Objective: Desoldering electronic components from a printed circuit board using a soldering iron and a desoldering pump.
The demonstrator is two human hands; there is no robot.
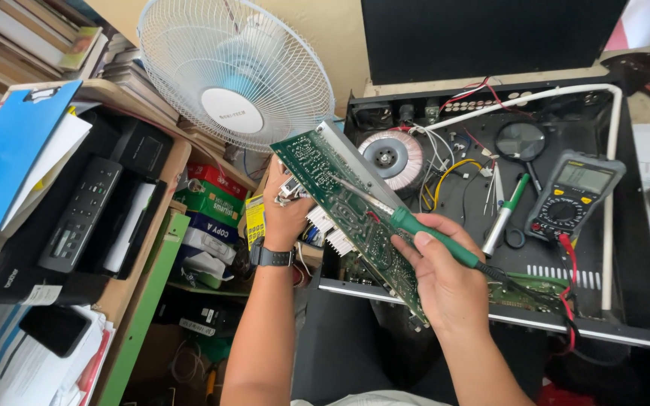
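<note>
left hand grips flat green circuit board; right hand grips green-handled soldering iron, metal tip touching it.

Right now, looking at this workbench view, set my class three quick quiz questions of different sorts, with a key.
1. True or false: the right hand holds a green-handled soldering iron.
2. Which hand holds up the green circuit board?
3. The multimeter lies: A) inside the open black chassis, B) on the fan, C) on the blue clipboard.

Key: 1 true. 2 the left hand. 3 A.
</note>
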